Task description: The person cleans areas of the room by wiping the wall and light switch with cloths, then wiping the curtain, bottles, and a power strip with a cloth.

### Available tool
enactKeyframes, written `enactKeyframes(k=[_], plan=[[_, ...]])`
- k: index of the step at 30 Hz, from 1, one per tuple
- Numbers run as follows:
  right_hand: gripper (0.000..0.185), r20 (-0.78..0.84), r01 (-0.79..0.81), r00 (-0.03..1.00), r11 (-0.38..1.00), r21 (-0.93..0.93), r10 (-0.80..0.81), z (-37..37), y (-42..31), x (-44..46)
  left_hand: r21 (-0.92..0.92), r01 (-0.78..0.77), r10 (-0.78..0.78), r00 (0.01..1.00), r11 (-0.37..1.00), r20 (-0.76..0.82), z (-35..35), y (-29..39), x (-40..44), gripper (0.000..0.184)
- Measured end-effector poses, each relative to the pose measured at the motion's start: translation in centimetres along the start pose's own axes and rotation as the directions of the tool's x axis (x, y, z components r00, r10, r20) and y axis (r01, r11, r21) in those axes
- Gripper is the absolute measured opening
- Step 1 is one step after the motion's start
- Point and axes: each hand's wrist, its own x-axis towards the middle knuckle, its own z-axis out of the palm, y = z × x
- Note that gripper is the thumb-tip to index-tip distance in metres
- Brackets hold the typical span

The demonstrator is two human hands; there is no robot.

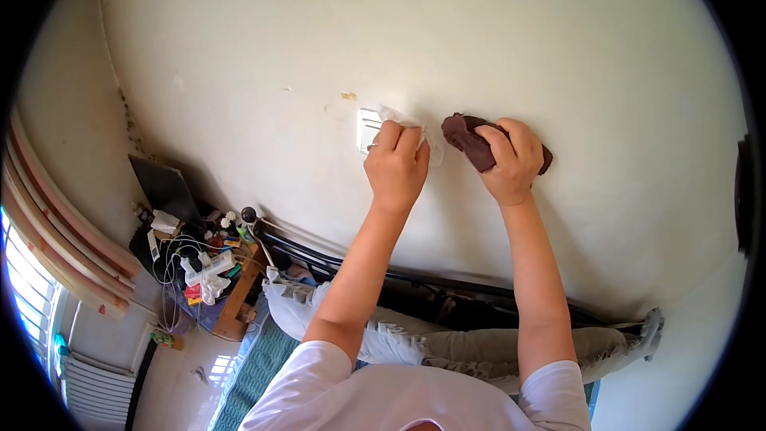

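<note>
My left hand [396,168] is raised to the wall, its fingers pinched round a thin white wipe [432,148]; whether it is tissue or film I cannot tell. It covers the right part of a white wall switch [369,129], whose left side still shows. A dark brown cloth [471,140] is bunched in my right hand [512,164], to the right of the switch. The fingers wrap over the cloth, which is close to the wall; contact between them is hard to make out.
Below my arms stand a bed's dark headboard rail [319,254] and a grey padded cushion [471,347]. At left, a cluttered bedside table [235,303] holds cables, a power strip [211,266] and a dark screen [165,189]. A curtain [64,231] hangs by the window.
</note>
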Motion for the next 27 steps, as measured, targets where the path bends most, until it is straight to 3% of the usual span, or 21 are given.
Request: enactKeyframes(k=[9, 10, 11, 14, 17, 21, 22, 25, 26, 27], plan=[[0.017, -0.018, 0.013, 1.0, 0.999, 0.049, -0.012, 0.2, 0.5, -0.4, 0.19, 0.192, -0.211, 0.974, 0.963, 0.085, -0.8, -0.7, -6.2, 0.017], [0.017, -0.022, 0.016, 1.0, 0.999, 0.047, -0.015, 0.1, 0.5, -0.4, 0.111, 0.283, -0.294, 0.95, 0.953, 0.103, -1.3, -0.8, -6.6, 0.018], [0.017, -0.028, 0.021, 0.999, 0.999, 0.042, -0.019, 0.1, 0.6, -0.2, 0.108, 0.276, -0.286, 0.953, 0.955, 0.1, -1.1, -0.9, -6.3, 0.018], [0.016, -0.022, -0.002, 1.0, 0.999, 0.043, 0.003, 0.1, 0.5, -0.3, -0.029, 0.049, -0.053, 0.988, 0.998, -0.145, -1.7, 1.8, -0.6, 0.02], [0.015, -0.017, -0.011, 1.0, 0.999, 0.048, 0.011, 0.3, 0.4, -0.3, 0.087, -0.033, 0.03, 0.999, 0.996, 0.031, 0.1, 1.2, 0.2, 0.013], [0.014, -0.003, 0.012, 1.0, 0.997, 0.077, -0.012, 0.0, 0.1, -0.1, 0.076, 0.139, -0.149, 0.976, 0.987, 0.16, -2.3, -1.1, -5.8, 0.014], [0.014, 0.002, 0.009, 1.0, 0.999, 0.052, -0.009, -0.2, 0.0, 0.0, -0.04, 0.212, -0.21, 0.976, 0.976, 0.056, -3.2, -1.5, -5.7, 0.017], [0.024, 0.017, 0.017, 1.0, 0.999, 0.034, -0.018, 0.0, 0.3, -0.2, 0.019, 0.104, -0.099, 0.977, 0.994, -0.188, -4.5, -3.4, -1.0, 0.018], [0.025, 0.016, 0.012, 1.0, 0.999, 0.031, -0.013, 0.0, 0.3, -0.2, 0.024, 0.111, -0.105, 0.977, 0.993, -0.188, -4.6, -3.4, 1.1, 0.018], [0.025, 0.01, 0.007, 1.0, 1.0, 0.025, -0.008, 0.1, 0.2, -0.2, -0.008, -0.082, 0.081, 0.995, 0.997, -0.058, -4.5, -3.4, 3.4, 0.018]])
